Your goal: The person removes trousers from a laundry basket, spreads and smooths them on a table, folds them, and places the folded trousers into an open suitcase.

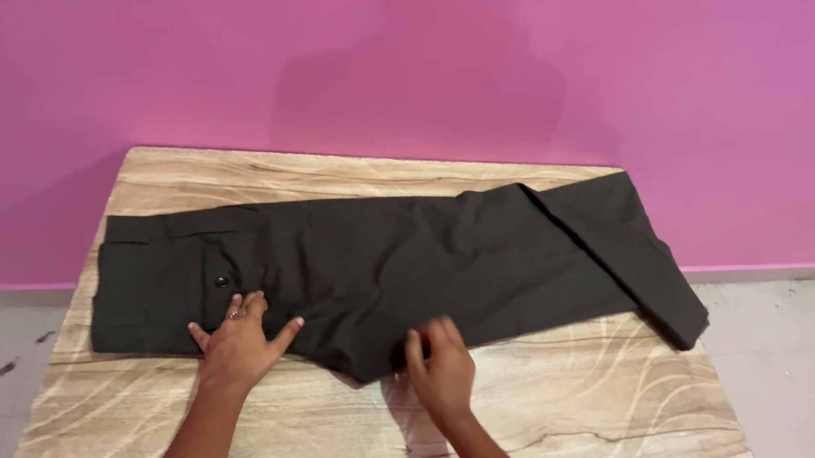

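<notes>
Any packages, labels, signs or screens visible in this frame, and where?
None in view. The frame holds only black trousers lying flat on a wood-grain table against a pink wall, with the left hand and right hand at their near edge.

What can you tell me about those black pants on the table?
The black pants look like smooth woven cloth, laid flat and lengthwise across a wooden table. The waist end, with a small dark button and pocket seams, lies at the left. The leg ends at the right are folded over at an angle, one corner reaching past the table's edge. The left hand presses flat on the near edge by the button; the right hand touches the near edge at the crotch point.
</notes>
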